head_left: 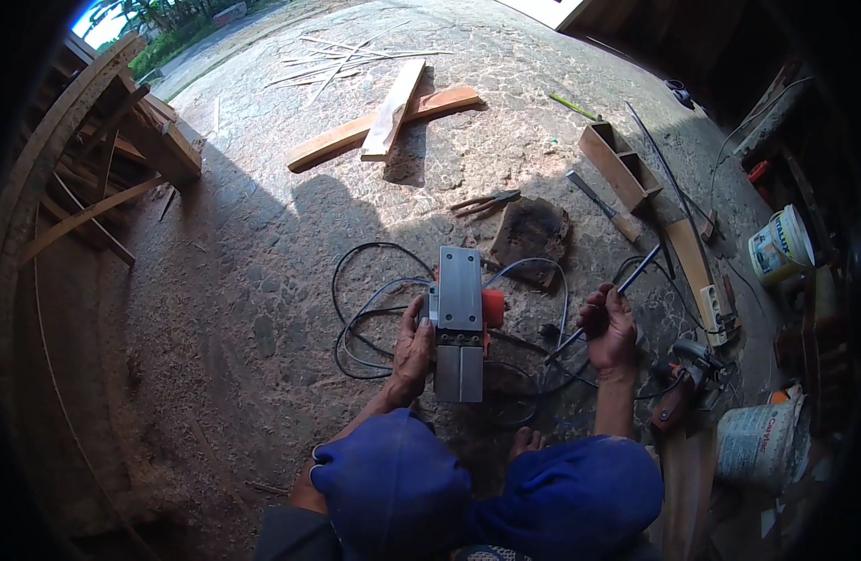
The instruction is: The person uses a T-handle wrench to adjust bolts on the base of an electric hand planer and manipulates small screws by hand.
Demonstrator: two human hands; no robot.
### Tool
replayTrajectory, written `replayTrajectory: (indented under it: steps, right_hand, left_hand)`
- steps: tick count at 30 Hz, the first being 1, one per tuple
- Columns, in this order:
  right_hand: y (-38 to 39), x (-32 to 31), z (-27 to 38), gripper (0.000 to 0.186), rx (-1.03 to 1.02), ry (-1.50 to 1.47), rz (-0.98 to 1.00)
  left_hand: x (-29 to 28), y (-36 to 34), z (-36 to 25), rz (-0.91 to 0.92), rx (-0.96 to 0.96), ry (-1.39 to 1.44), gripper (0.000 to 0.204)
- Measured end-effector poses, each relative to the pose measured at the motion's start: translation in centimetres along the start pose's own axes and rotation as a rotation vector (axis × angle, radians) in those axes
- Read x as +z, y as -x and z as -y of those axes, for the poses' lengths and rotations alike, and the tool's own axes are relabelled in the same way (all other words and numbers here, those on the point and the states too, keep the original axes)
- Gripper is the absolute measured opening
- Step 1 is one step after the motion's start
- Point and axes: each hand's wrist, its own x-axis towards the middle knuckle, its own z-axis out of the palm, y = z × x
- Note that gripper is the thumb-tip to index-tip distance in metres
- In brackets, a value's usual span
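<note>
An electric hand planer (459, 290) is turned over in front of my knees, its flat metal sole facing up and an orange part showing on its right. My left hand (413, 353) grips the planer's left side, fingers along the body. Off to the right, my right hand (610, 337) is closed around a thin metal rod (640, 270), which slants from lower left to upper right, apart from the planer. The rod's exact kind is unclear. Dark and grey cables (338, 280) loop over the ground around the planer.
Beyond the planer lie a dark wooden block (524, 232), pliers (485, 203) and a chisel (602, 206) beside a wooden box (617, 161). Another power tool (678, 397), a power strip (716, 307) and two buckets (781, 248) stand right. Crossed boards (332, 140) lie far ahead; stacked timber (159, 140) is left.
</note>
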Motion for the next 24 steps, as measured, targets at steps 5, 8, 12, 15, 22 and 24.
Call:
replayTrajectory:
  steps: [5, 8, 12, 15, 22, 24]
  right_hand:
    - [2.8, 9.9, 3.9, 0.022, -0.076, 0.442, 0.223]
    - [3.4, 12.5, 2.1, 0.017, -0.119, 0.518, 0.373]
    - [3.4, 12.9, -1.8, 0.012, -0.144, 0.653, 0.504]
    - [3.0, 12.2, -3.2, 0.011, -0.245, 0.807, 0.494]
    - [2.8, 12.6, -4.1, 0.011, -0.198, 0.833, 0.552]
    - [2.6, 12.6, -4.2, 0.014, -0.196, 0.872, 0.601]
  left_hand:
    - [0.2, 0.1, 0.3, 0.001, 0.022, -0.017, 0.067]
    - [0.6, 0.1, -0.4, -0.034, 0.025, -0.049, 0.064]
    - [1.5, 0.6, -1.8, -0.110, -0.002, -0.052, 0.059]
    - [3.4, 0.9, -3.5, -0.150, -0.045, -0.038, 0.056]
    - [3.7, 1.4, -5.0, -0.155, -0.063, -0.005, 0.054]
    - [3.3, 1.4, -4.6, -0.154, -0.051, -0.013, 0.054]
